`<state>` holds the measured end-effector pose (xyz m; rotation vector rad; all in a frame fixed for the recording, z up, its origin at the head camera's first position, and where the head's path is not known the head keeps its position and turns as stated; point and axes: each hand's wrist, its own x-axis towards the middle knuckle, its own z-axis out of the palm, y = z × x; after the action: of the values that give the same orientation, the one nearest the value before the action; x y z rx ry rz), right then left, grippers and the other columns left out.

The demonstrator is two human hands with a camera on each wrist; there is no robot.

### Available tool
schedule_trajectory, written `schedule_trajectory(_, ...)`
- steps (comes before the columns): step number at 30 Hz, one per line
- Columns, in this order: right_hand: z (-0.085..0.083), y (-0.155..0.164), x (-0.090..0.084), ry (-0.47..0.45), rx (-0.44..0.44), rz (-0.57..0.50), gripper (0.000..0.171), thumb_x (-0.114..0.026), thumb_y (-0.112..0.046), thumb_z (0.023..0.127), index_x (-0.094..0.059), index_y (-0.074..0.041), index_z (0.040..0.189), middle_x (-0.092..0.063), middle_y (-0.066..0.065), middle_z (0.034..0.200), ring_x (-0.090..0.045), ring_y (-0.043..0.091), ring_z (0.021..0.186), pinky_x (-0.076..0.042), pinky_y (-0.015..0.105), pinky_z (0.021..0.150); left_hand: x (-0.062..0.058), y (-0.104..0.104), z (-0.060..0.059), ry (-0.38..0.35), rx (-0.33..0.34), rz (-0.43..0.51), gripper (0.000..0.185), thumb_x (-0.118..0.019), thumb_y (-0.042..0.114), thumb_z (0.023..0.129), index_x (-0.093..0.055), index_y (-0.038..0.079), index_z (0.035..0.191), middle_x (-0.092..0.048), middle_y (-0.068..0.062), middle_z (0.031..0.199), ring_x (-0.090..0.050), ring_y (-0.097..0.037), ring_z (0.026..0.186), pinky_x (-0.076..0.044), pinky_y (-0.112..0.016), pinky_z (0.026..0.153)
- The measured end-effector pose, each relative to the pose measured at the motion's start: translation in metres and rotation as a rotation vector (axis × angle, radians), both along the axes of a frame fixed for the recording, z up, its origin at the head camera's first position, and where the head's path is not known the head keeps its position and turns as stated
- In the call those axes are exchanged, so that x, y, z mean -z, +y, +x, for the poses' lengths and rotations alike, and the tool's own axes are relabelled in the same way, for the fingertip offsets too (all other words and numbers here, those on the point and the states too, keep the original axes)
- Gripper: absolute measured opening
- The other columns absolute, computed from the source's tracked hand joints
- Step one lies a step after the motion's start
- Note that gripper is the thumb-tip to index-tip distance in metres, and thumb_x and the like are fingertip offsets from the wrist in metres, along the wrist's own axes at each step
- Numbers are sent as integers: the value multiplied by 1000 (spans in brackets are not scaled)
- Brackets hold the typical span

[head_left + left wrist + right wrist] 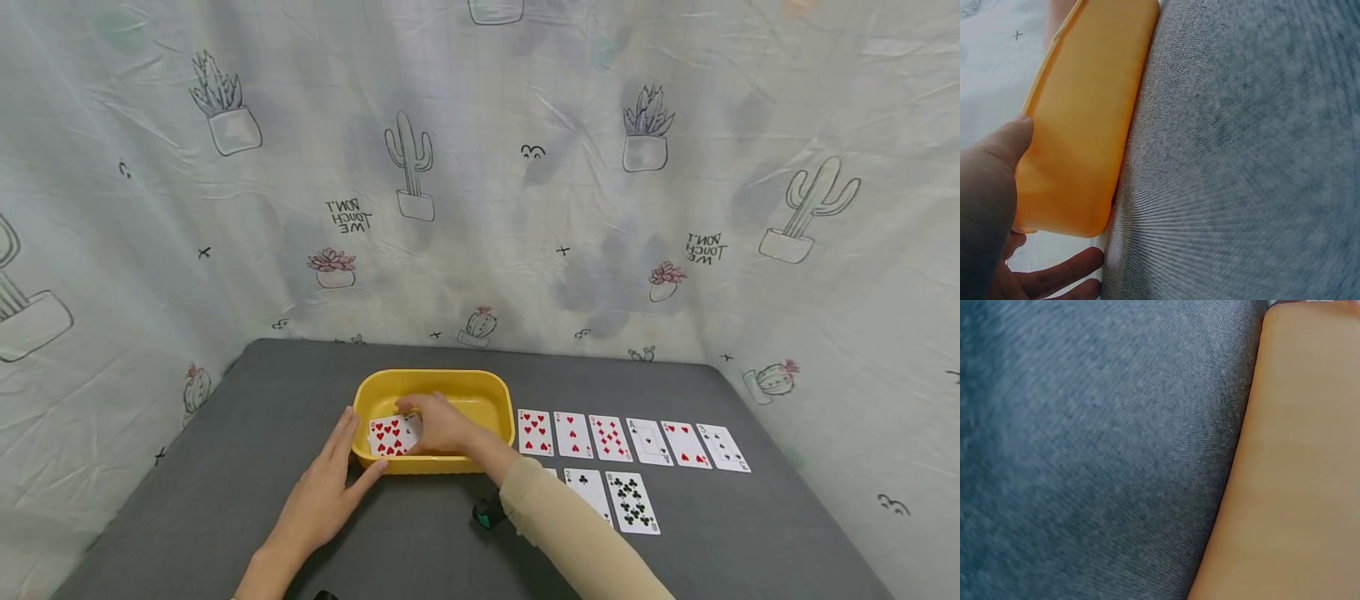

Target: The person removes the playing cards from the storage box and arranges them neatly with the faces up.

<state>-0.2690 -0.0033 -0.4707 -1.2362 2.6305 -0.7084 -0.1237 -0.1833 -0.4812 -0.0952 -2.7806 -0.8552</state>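
Note:
A yellow plastic tub (431, 377) stands on the grey table (225, 500). My left hand (341, 467) rests against its front left corner, fingers straight along the side wall and thumb on the front wall. The left wrist view shows that thumb (997, 162) on the tub's wall (1085, 125). My right hand (416, 417) reaches into the tub in a beige sleeve and pinches a red hearts card (390, 435) there. In the right wrist view only the tub's outer wall (1297, 462) and the table cloth show.
Face-up playing cards lie in a row (630, 440) to the right of the tub, with a shorter row (632, 502) in front of it. A small dark green object (487, 512) sits under my right forearm. A cactus-print curtain (480, 208) encloses the table.

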Motion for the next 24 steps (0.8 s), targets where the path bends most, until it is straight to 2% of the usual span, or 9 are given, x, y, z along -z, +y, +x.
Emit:
schedule_trajectory(4,0,1,-1,-22,-1,-28,72,-91,-31,72,-60,-11,134,-63,-5,125,-54,11,104,-42,22,93,-1,0,0,0,0,1,93,-47,67,94,-20,4,157,-14,-14,162,-34,-42,137,-36,-64,99)
schedule_trajectory(10,-2,4,-1,-39,-52,-41,75,-91,-26,71,-58,-8,137,-63,-2,127,-56,11,105,-45,19,91,0,-1,0,0,7,5,93,-47,67,94,-19,5,157,-13,-13,162,-34,-42,137,-36,-63,99)
schedule_trajectory(16,-1,5,0,-20,28,-75,69,-88,-33,75,-61,-7,133,-65,-2,122,-57,10,99,-46,21,90,1,-3,0,-6,1,4,93,-48,67,93,-18,7,158,-13,-13,162,-34,-42,137,-36,-64,99)
schedule_trajectory(20,3,7,-4,-49,88,-125,76,-88,-36,74,-58,-3,136,-66,2,121,-59,14,105,-46,25,94,0,-4,1,-5,3,3,93,-48,66,94,-16,7,158,-12,-13,162,-33,-41,137,-36,-63,100)
schedule_trajectory(24,7,10,-8,-9,77,-45,79,-89,-35,73,-56,-4,137,-65,2,121,-57,14,107,-44,26,97,0,-3,2,2,13,3,93,-48,66,94,-16,7,158,-13,-13,162,-33,-41,138,-36,-62,100)
